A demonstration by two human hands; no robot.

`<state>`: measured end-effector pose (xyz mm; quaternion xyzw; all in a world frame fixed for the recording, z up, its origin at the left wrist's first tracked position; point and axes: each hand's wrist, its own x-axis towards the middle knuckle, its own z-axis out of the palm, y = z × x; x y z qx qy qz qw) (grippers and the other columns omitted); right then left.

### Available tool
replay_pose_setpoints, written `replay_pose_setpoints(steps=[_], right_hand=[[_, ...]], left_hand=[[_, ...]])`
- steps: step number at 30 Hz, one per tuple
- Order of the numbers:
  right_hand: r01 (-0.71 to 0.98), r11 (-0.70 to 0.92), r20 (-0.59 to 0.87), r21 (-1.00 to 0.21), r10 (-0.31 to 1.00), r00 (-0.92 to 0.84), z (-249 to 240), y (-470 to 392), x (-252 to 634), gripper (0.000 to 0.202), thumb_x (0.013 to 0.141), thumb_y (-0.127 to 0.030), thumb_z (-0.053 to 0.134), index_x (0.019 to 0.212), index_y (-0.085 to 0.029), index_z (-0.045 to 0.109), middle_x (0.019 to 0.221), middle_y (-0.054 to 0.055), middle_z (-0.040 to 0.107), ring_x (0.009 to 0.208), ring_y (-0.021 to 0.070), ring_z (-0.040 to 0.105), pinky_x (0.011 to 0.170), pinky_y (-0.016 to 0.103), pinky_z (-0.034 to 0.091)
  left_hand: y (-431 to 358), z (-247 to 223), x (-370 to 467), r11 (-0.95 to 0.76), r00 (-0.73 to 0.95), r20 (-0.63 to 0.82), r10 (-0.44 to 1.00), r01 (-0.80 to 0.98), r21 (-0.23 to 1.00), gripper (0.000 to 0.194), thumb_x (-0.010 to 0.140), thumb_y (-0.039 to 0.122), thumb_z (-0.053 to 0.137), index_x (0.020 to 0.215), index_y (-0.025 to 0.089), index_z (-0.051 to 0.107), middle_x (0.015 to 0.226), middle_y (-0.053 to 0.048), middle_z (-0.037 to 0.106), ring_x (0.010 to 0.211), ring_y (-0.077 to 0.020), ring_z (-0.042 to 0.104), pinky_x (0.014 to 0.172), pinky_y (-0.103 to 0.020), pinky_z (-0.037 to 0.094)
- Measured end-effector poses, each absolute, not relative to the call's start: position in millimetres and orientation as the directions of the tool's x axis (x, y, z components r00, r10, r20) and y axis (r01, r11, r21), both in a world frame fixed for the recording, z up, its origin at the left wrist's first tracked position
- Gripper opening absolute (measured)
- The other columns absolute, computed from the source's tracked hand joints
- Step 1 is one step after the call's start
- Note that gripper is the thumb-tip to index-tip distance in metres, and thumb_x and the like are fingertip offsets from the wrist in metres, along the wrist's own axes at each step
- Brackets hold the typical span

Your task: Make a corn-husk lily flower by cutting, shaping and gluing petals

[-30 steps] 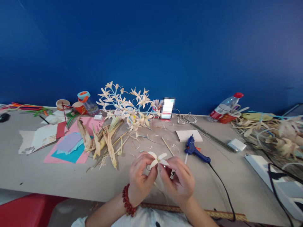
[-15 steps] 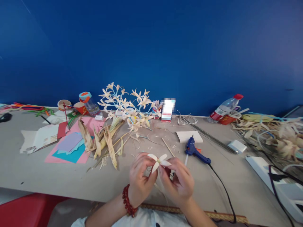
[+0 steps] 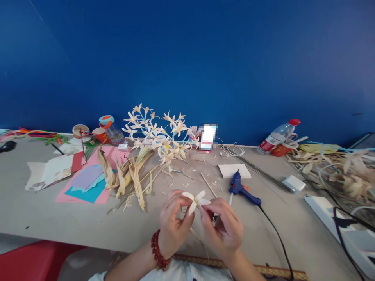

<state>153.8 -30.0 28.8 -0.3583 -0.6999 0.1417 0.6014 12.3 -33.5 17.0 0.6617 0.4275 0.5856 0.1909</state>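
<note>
A pale flower made of dried husk, with several pointed petals, faces up between my two hands. My left hand, with a red bead bracelet on the wrist, is closed and pinches the flower from the left side. Thumb and fingers of my right hand are closed at the tip of its right-hand petal. Part of the flower's underside is hidden by the fingers. Beyond the hands lies a thin stick. To the right a blue glue gun rests on the table, its nozzle over a white card.
A bunch of husk flowers on blue stems stands at the back, near a lit phone. Dried corn husks and coloured paper lie left. At right are a bottle, a power strip and more husks.
My right hand has shifted slightly to the right and down, its fingers now nearer the petal's tip. The left hand keeps its hold, and the flower has barely moved.
</note>
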Motion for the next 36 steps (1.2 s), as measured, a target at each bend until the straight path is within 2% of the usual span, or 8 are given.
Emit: replay_pose_setpoints(steps=[4,7,10,14,18,24,29,36], right_hand=[[0.227,0.696,0.722,-0.681,0.69,0.049,26.9,-31.2,156.6,0.022,0.082,-0.005,0.06,0.096,-0.022,0.061,0.073,0.001,0.058,0.062,0.0154,0.055,0.055,0.028,0.047],[0.092,0.61,0.617,-0.787,0.77,0.166,26.4,-31.0,158.6,0.016,0.086,-0.011,0.06,0.096,-0.022,0.056,0.077,0.002,0.056,0.065,0.0151,0.055,0.052,0.025,0.045],[-0.042,0.491,0.47,-0.87,0.852,0.231,25.1,-28.1,164.6,0.018,0.088,-0.017,0.063,0.081,-0.023,0.047,0.07,-0.002,0.052,0.06,0.0129,0.052,0.046,0.02,0.039],[-0.125,0.369,0.334,-0.921,0.914,0.232,20.2,-22.3,179.5,0.033,0.092,-0.021,0.059,0.067,-0.022,0.038,0.056,-0.007,0.044,0.043,0.0071,0.039,0.039,0.016,0.031],[-0.047,0.363,0.348,-0.931,0.917,0.194,14.0,-21.8,196.3,0.031,0.092,-0.023,0.059,0.067,-0.021,0.042,0.062,-0.003,0.056,0.043,0.0072,0.047,0.039,0.016,0.039],[0.069,0.266,0.272,-0.962,0.955,0.118,-1.5,-26.7,219.0,0.02,0.093,-0.029,0.06,0.078,-0.021,0.049,0.068,0.0,0.064,0.047,0.0119,0.062,0.045,0.022,0.051],[0.33,0.278,0.303,-0.902,0.953,0.025,-10.2,-23.9,228.0,0.013,0.091,-0.029,0.063,0.083,-0.02,0.057,0.07,0.003,0.07,0.06,0.0173,0.07,0.053,0.024,0.056],[0.545,0.34,0.272,-0.766,0.94,-0.206,-9.9,-8.2,239.2,0.018,0.098,-0.031,0.05,0.097,-0.02,0.065,0.077,0.004,0.074,0.064,0.0169,0.071,0.061,0.025,0.057]], left_hand=[[-32.3,17.8,12.3,-0.53,-0.086,0.583,0.808,0.325,0.783,0.01,0.083,0.012,0.058,0.081,0.021,0.059,0.08,-0.003,0.069,0.082,-0.019,0.065,0.081,-0.034,0.051],[-31.8,19.0,13.9,-0.389,-0.134,0.433,0.891,0.265,0.882,0.011,0.086,0.017,0.058,0.077,0.019,0.063,0.076,-0.003,0.068,0.076,-0.0174,0.064,0.073,-0.029,0.05],[-30.7,17.3,15.5,-0.205,-0.147,0.219,0.965,0.1,0.974,0.014,0.089,0.026,0.058,0.081,0.018,0.067,0.081,-0.005,0.07,0.079,-0.0185,0.065,0.074,-0.028,0.05],[-28.2,10.7,14.7,-0.078,-0.09,0.06,0.994,-0.208,0.975,0.016,0.087,0.032,0.062,0.079,0.018,0.062,0.082,-0.004,0.071,0.082,-0.0186,0.067,0.081,-0.031,0.052],[-29.4,-1.4,7.1,-0.038,-0.082,0.016,0.996,-0.27,0.962,0.018,0.085,0.034,0.066,0.079,0.018,0.061,0.08,-0.004,0.072,0.08,-0.0179,0.068,0.081,-0.03,0.052],[-36.4,-19.7,-12.4,-0.07,-0.121,0.077,0.99,0.056,0.996,0.018,0.089,0.035,0.061,0.087,0.018,0.068,0.088,-0.007,0.074,0.087,-0.0206,0.068,0.084,-0.032,0.05],[-39.0,-20.6,-22.2,-0.173,-0.091,0.199,0.976,0.243,0.955,0.017,0.088,0.031,0.061,0.088,0.018,0.073,0.088,-0.007,0.072,0.086,-0.0206,0.067,0.08,-0.03,0.051],[-36.3,-29.4,-44.4,-0.198,-0.37,0.265,0.89,0.208,0.958,0.019,0.083,0.036,0.068,0.085,0.017,0.071,0.081,-0.007,0.074,0.08,-0.0223,0.072,0.076,-0.033,0.057]])
